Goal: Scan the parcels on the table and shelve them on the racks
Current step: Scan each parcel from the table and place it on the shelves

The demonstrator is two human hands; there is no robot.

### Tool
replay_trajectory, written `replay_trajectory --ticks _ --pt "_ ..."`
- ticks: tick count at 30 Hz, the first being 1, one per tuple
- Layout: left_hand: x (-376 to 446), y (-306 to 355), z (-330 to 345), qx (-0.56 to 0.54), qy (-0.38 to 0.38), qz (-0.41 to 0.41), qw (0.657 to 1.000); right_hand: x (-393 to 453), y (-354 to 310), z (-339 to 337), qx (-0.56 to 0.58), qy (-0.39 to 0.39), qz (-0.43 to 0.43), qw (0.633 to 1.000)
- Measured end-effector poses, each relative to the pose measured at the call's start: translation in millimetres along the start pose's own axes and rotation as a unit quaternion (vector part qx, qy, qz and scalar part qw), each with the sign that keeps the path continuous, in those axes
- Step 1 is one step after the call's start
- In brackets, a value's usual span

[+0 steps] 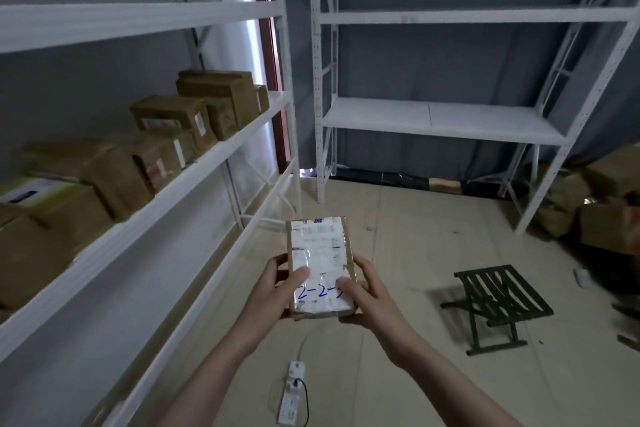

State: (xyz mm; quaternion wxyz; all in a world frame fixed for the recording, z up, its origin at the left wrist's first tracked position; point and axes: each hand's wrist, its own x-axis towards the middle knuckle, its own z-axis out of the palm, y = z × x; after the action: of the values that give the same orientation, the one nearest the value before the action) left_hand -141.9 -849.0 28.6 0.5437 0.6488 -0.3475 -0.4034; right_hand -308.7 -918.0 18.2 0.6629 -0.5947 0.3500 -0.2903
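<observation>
A small flat cardboard parcel (320,256) with a white label and blue handwriting "2-2-" is held in front of me above the floor. My left hand (273,288) grips its left edge with the thumb on the label. My right hand (367,295) grips its right edge, thumb also on top. To the left stands a white rack (194,170) whose middle shelf carries several brown boxes (194,107). A second white rack (440,120) stands ahead against the grey wall, its shelves bare.
A white power strip (292,392) with a plugged cable lies on the floor below my arms. A dark folding stool (498,305) stands at the right. Several cardboard boxes (602,218) are piled at the far right.
</observation>
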Motion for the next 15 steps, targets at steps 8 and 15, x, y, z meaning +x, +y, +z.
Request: replay_trajectory --ticks 8,15 --pt "190.4 54.0 -16.3 0.04 0.028 0.12 0.992 199.6 -66.6 -31.4 -0.045 -0.014 -0.033 0.998" --pt "314.4 74.6 -34.0 0.106 0.085 0.133 0.982 341.8 -81.2 -38.7 -0.04 -0.029 -0.011 0.999"
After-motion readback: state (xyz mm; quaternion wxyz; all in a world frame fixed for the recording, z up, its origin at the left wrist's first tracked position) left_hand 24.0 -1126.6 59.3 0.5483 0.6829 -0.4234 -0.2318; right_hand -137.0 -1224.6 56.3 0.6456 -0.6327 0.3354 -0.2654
